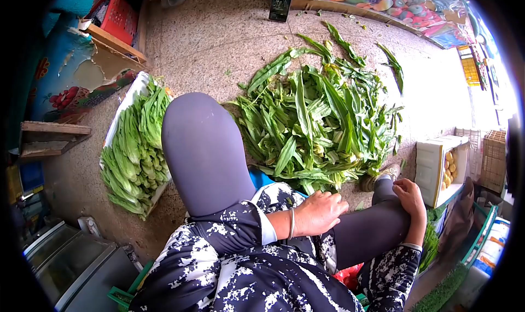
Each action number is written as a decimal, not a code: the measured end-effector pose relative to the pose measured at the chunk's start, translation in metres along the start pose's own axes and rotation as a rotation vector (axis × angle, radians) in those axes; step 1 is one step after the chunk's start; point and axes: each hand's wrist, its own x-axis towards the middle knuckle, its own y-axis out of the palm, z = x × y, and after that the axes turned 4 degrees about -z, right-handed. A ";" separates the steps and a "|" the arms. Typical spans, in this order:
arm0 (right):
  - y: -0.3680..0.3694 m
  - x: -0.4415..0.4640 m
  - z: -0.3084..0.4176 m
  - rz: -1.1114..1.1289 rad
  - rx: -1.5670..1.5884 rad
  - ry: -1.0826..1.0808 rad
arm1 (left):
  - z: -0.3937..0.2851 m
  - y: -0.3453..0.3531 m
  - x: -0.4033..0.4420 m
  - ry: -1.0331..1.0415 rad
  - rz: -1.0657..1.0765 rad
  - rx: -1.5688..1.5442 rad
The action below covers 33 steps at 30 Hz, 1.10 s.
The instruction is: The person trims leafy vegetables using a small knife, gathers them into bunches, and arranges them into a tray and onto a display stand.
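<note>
My left hand, with a bracelet at its wrist, is above my lap, fingers curled together; whatever they hold, if anything, is hidden. Against my right knee rests my right hand, its fingers bent and nothing visible in them. A large heap of long green leaves lies on the floor in front of me, just beyond my left hand. Left of my raised left knee, trimmed leafy green heads are stacked in a white tray.
A white foam box with yellow produce stands at the right beside plastic crates. A dark device is at the top, near a fruit-printed panel. At the upper left are a red crate and a wooden ledge.
</note>
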 end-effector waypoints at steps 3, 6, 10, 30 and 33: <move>0.000 0.000 -0.001 0.007 0.024 -0.004 | 0.000 0.002 0.000 0.009 0.000 -0.012; 0.000 0.001 0.000 0.011 0.027 0.002 | 0.000 0.001 0.000 0.012 0.005 -0.006; 0.000 0.002 -0.004 0.019 0.041 0.007 | -0.003 -0.002 0.000 -0.029 0.052 0.024; 0.002 0.006 -0.007 0.020 0.064 0.008 | -0.003 0.000 -0.001 -0.017 0.055 0.042; 0.001 0.007 -0.007 0.023 0.058 0.020 | -0.003 0.000 -0.001 -0.011 0.062 0.042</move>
